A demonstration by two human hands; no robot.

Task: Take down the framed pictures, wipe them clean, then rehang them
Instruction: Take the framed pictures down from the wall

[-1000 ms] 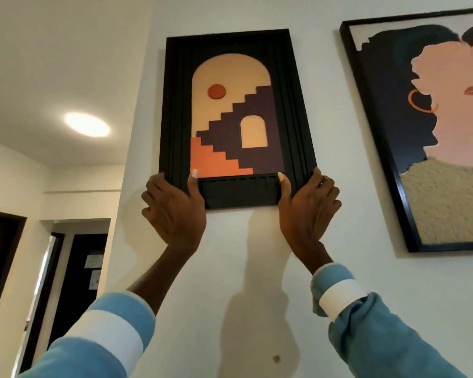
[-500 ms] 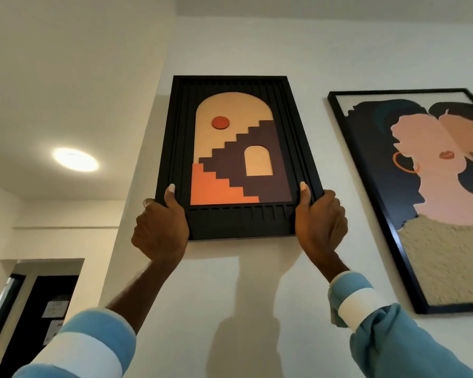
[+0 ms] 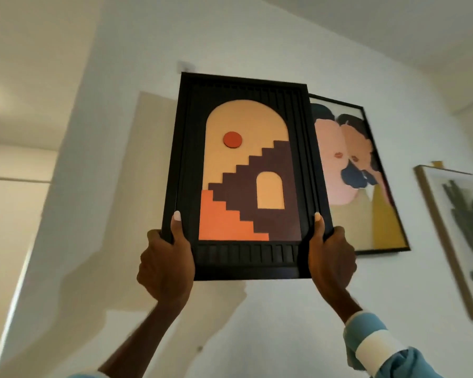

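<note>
A black-framed picture (image 3: 246, 170) with an arch, a red dot and stepped orange and brown shapes is held up in front of the white wall, away from it and slightly tilted. My left hand (image 3: 165, 264) grips its lower left corner, thumb on the front. My right hand (image 3: 331, 257) grips the lower right corner the same way. A small wall hook (image 3: 186, 67) shows just above the frame's top left corner. The frame's shadow falls on the wall to its left.
A larger black-framed portrait picture (image 3: 366, 186) hangs on the wall behind and to the right, partly covered by the held frame. Further right hangs a light wood-framed plant print (image 3: 459, 236). The ceiling is close above; a doorway opening lies at the far left.
Both hands shifted from the bottom edge to the lower corners and lifted the picture off the wall toward me; it now overlaps the portrait picture, and the view has swung right.
</note>
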